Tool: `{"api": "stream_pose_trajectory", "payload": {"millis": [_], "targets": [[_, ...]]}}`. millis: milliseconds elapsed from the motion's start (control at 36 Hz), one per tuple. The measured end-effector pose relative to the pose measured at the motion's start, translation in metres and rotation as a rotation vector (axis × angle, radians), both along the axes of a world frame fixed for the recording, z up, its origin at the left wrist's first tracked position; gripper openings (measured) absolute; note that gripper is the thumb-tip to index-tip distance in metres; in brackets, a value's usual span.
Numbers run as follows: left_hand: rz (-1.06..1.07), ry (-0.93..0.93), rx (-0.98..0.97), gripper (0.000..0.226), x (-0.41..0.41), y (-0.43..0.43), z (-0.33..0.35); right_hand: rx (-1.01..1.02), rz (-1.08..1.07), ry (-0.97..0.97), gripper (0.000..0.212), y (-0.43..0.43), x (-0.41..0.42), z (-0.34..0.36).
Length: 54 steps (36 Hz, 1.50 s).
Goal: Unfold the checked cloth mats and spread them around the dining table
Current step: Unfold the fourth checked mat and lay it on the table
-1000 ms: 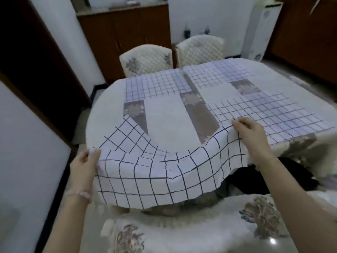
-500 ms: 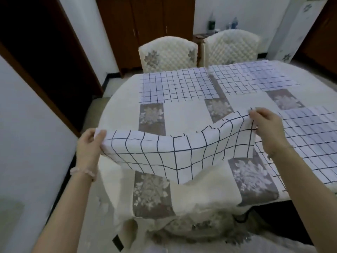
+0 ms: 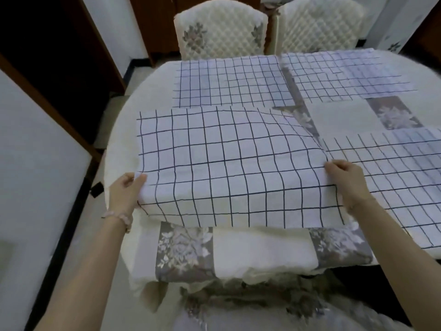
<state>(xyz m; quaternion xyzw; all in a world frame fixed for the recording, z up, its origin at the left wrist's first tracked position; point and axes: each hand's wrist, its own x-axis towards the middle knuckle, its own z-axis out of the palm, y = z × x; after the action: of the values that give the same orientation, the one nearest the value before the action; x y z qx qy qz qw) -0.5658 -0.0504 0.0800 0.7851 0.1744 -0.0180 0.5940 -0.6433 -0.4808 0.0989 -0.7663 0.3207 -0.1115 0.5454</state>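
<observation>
No legible text or labels anywhere.

Right-hand mat point(image 3: 391, 177) cut off by right picture edge. Left hand point(image 3: 125, 193) fingertips hidden under near mat point(image 3: 226, 168). Far-right chair point(image 3: 317, 22) top cropped. Table's point(image 3: 124, 139) near edge hidden under tablecloth point(image 3: 260, 249).

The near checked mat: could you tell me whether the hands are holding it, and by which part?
Yes. The left hand grips the mat at its left edge and the right hand at its right edge, both towards the near corners.
</observation>
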Motion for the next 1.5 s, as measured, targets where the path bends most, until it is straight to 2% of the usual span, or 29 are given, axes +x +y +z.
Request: {"api": "stream_pose_trajectory", "payload": {"millis": [139,278,389,444,583,722,889,1111,1167,1250,1306,1361,1500], "targets": [[-0.001,0.136,0.054,0.01,0.002,-0.008,-0.029,0.035,-0.027,0.14,0.024,-0.007,-0.001,-0.023],[-0.064,0.196,0.127,0.012,0.008,-0.01,-0.036,-0.016,0.016,0.228,0.024,-0.021,0.002,-0.035],[-0.098,0.253,0.202,0.012,0.014,-0.012,-0.04,-0.035,0.042,0.297,0.012,-0.027,-0.001,-0.048],[-0.105,0.28,0.241,0.009,0.014,-0.011,-0.042,-0.033,0.031,0.328,0.018,-0.03,-0.004,-0.055],[-0.062,0.249,0.339,0.019,0.003,-0.016,-0.045,-0.04,0.006,0.305,0.026,-0.027,-0.012,-0.057],[-0.109,0.222,0.384,0.018,-0.002,-0.021,-0.046,-0.078,-0.005,0.332,0.036,-0.025,-0.038,-0.065],[-0.093,0.203,0.388,0.019,-0.008,-0.023,-0.047,-0.147,0.005,0.335,0.017,-0.021,-0.058,-0.066],[-0.091,0.238,0.486,0.02,-0.014,-0.021,-0.049,-0.197,-0.005,0.343,0.031,-0.019,-0.059,-0.067],[-0.098,0.26,0.547,0.025,-0.016,-0.021,-0.047,-0.214,-0.023,0.333,0.034,-0.018,-0.059,-0.068],[-0.141,0.231,0.791,0.033,-0.02,-0.025,-0.044,-0.227,-0.08,0.319,0.036,-0.013,-0.062,-0.064],[-0.201,0.127,0.923,0.034,-0.019,-0.03,-0.042,-0.353,-0.087,0.312,0.035,-0.007,-0.066,-0.062],[-0.313,0.004,0.951,0.033,-0.013,-0.035,-0.044,-0.598,0.005,0.302,0.037,-0.001,-0.072,-0.063],[-0.694,-0.184,0.89,0.037,0.0,-0.052,-0.051,-0.831,0.461,0.128,0.035,0.023,-0.092,-0.08]]}}
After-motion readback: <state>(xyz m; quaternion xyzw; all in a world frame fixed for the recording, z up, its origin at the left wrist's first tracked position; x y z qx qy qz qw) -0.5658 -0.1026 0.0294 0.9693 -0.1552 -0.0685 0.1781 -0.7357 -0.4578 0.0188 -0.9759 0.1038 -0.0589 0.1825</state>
